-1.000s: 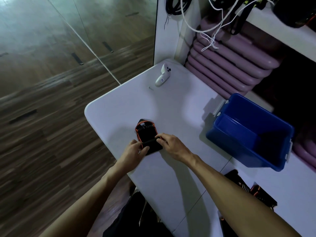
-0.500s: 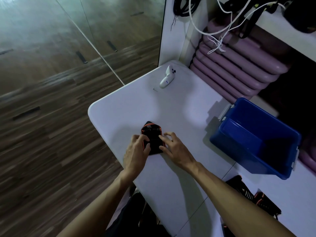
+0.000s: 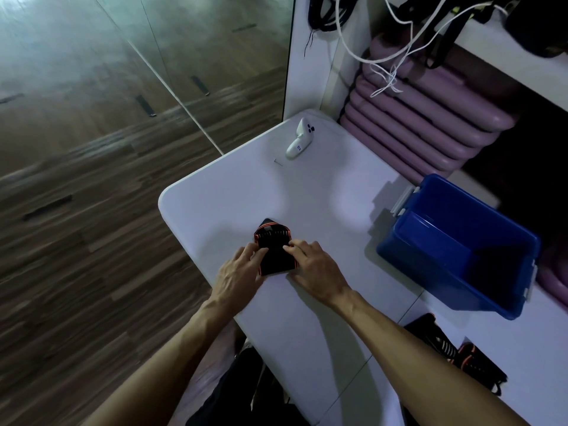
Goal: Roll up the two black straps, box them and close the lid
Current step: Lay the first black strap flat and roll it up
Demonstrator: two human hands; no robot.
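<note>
Black webbing edged in orange — one strap point(image 3: 273, 252) — lies on the white table point(image 3: 322, 204) near its left edge, directly in front of the person. Both hands press on it from either side: the left hand point(image 3: 238, 272) and right hand point(image 3: 313, 269) have fingers curled narrow, tips pinching the rolled near end, likely to keep the roll tight and square as it advances toward the flat tail beyond. The table under it gives a firm surface to roll against. To the right, well apart, a blue box point(image 3: 461, 250) sits open and looks empty, within easy reach for the drop. A second strap point(image 3: 455, 355) waits unrolled at the lower right, partly behind the right forearm. No lid is clearly visible. A white controller point(image 3: 299, 138) rests at the far end.
</note>
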